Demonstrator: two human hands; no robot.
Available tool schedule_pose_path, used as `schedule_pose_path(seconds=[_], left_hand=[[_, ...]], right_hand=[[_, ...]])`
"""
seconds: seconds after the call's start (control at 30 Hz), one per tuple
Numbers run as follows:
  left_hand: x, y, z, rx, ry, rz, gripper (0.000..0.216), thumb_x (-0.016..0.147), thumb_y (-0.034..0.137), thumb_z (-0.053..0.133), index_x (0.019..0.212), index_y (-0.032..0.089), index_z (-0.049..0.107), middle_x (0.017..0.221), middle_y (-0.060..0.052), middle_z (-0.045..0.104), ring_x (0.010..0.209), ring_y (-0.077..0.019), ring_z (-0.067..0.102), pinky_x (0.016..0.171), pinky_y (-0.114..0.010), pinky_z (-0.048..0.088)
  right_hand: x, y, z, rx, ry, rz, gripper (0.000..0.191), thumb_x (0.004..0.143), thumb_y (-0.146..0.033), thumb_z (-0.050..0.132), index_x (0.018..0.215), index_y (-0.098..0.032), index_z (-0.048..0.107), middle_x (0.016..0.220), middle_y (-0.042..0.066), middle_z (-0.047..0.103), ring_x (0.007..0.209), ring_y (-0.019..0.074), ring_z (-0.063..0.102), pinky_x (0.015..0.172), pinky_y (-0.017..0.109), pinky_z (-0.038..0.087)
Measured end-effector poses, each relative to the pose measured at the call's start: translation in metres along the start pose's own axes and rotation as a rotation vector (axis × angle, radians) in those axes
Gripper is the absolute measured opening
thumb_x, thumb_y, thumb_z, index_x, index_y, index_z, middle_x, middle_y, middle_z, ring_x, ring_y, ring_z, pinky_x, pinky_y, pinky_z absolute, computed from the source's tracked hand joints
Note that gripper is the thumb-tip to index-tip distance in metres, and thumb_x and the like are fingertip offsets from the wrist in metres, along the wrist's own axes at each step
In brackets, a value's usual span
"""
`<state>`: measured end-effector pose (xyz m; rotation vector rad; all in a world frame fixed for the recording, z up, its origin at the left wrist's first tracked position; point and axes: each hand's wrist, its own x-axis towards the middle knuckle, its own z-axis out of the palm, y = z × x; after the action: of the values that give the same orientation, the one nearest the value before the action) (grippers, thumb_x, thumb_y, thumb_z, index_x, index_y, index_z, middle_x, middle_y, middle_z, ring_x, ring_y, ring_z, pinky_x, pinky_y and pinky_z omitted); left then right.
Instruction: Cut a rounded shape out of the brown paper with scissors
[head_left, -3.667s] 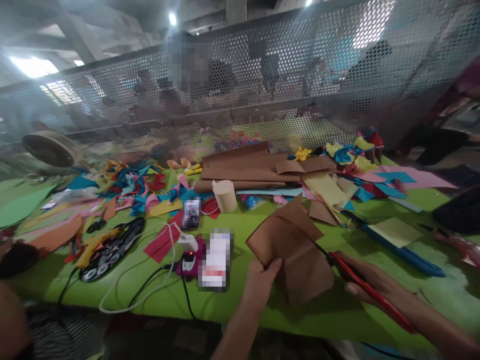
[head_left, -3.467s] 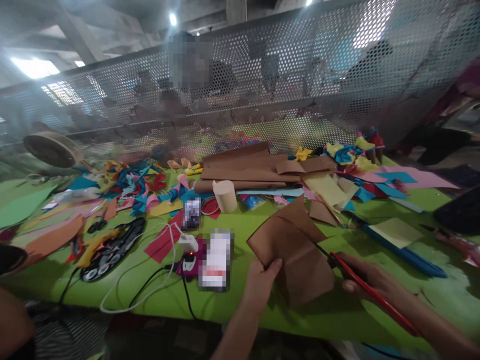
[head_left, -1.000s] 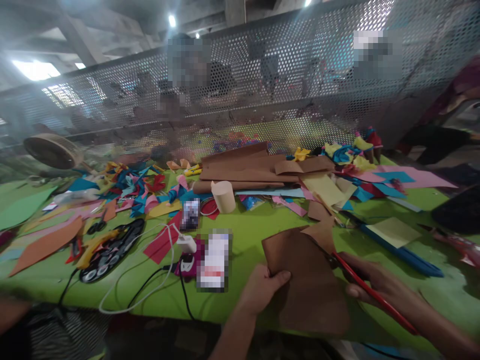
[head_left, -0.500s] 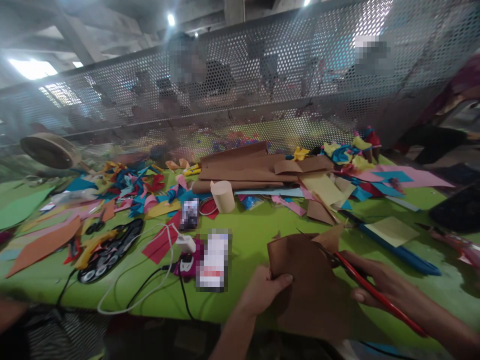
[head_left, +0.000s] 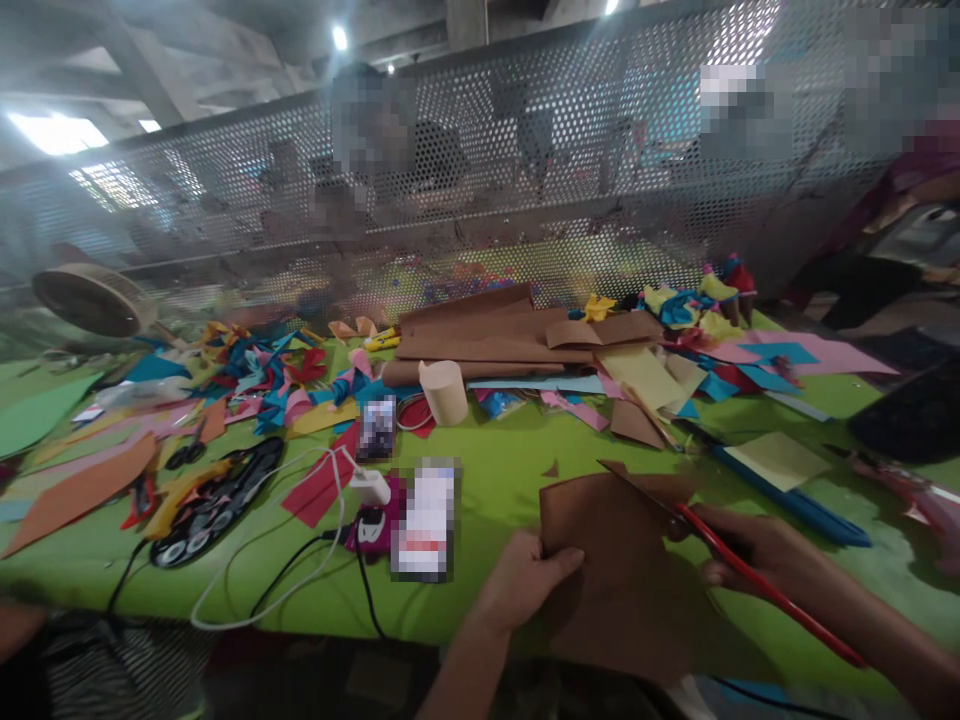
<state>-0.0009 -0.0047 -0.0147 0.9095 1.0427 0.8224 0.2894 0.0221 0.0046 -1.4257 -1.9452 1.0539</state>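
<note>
The left hand (head_left: 525, 580) pinches the near left edge of a sheet of brown paper (head_left: 607, 570), thumb on top and fingers curled beneath, holding it just above the near edge of the green surface (head_left: 495, 470). The right hand (head_left: 757, 555) is closed around the red handles of a pair of scissors (head_left: 720, 560); the dark blades point up and left across the sheet's top right corner, and how far apart they stand cannot be told. A tiny brown scrap (head_left: 551, 468) lies on the surface just beyond the sheet. To the left of the left hand, a blurred phone (head_left: 426, 518) lies beside a white charger plug (head_left: 369, 487), with white and black cables (head_left: 285, 580) looping toward the near edge. Farther back stand a cream paper roll (head_left: 444, 391) and a stack of long brown sheets (head_left: 487, 335), with a heap of coloured paper offcuts (head_left: 262, 375) to the left. On the right lie a yellow paper square (head_left: 778, 458), a blue strip (head_left: 787, 498) and a pink sheet (head_left: 825, 352). A perforated metal screen (head_left: 525, 170) rises behind the surface.
</note>
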Motion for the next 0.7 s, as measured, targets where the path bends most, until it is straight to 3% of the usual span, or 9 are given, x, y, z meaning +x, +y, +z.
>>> schedule_pose_path(seconds=[0.13,0.27,0.33,0.43,0.6,0.7], left_hand=[[-0.001,0.01,0.002,-0.002,0.075,-0.023,0.054,0.063,0.058,0.086,0.092,0.013,0.079,0.091,-0.011,0.079,0.09,-0.0306,0.071,0.083,-0.037,0.052],[0.001,0.017,0.003,-0.043,0.36,0.033,0.048,0.067,0.055,0.084,0.091,0.014,0.078,0.099,-0.011,0.079,0.103,-0.0318,0.069,0.091,-0.038,0.052],[0.004,0.017,0.002,-0.14,0.435,0.042,0.05,0.066,0.054,0.085,0.093,0.013,0.077,0.101,-0.012,0.079,0.105,-0.0314,0.069,0.092,-0.038,0.052],[0.008,0.015,0.003,-0.264,0.491,0.064,0.054,0.061,0.054,0.089,0.093,0.012,0.076,0.103,-0.015,0.078,0.104,-0.0308,0.07,0.093,-0.039,0.053],[0.012,0.013,0.009,-0.333,0.456,0.126,0.054,0.058,0.051,0.092,0.093,0.012,0.077,0.106,-0.016,0.079,0.106,-0.0328,0.07,0.095,-0.042,0.053],[0.013,0.014,0.011,-0.359,0.43,0.138,0.055,0.054,0.049,0.094,0.092,0.012,0.076,0.102,-0.015,0.079,0.101,-0.0324,0.071,0.092,-0.043,0.054]], right_hand=[[0.004,-0.014,-0.002,0.08,0.029,0.004,0.063,0.07,-0.077,0.071,0.101,-0.023,0.08,0.085,0.007,0.077,0.077,0.0323,0.071,0.071,0.037,0.058],[0.001,-0.024,0.002,0.207,0.165,0.088,0.053,0.075,-0.069,0.072,0.103,-0.024,0.077,0.076,0.004,0.07,0.067,0.0254,0.065,0.058,0.03,0.052],[0.0,-0.025,0.007,0.319,0.158,0.124,0.054,0.076,-0.068,0.073,0.108,-0.024,0.074,0.072,0.004,0.068,0.059,0.0204,0.058,0.051,0.029,0.046],[0.005,-0.028,0.016,0.473,0.141,0.168,0.055,0.077,-0.062,0.076,0.114,-0.022,0.069,0.071,0.003,0.067,0.055,0.0169,0.052,0.051,0.029,0.045],[0.024,-0.045,0.034,0.622,0.329,0.162,0.061,0.06,-0.054,0.091,0.106,-0.023,0.068,0.07,-0.001,0.067,0.054,0.0154,0.054,0.049,0.027,0.044],[0.034,-0.053,0.041,0.717,0.368,0.119,0.063,0.055,-0.049,0.096,0.105,-0.025,0.068,0.075,0.0,0.069,0.059,0.0178,0.061,0.052,0.027,0.049]])
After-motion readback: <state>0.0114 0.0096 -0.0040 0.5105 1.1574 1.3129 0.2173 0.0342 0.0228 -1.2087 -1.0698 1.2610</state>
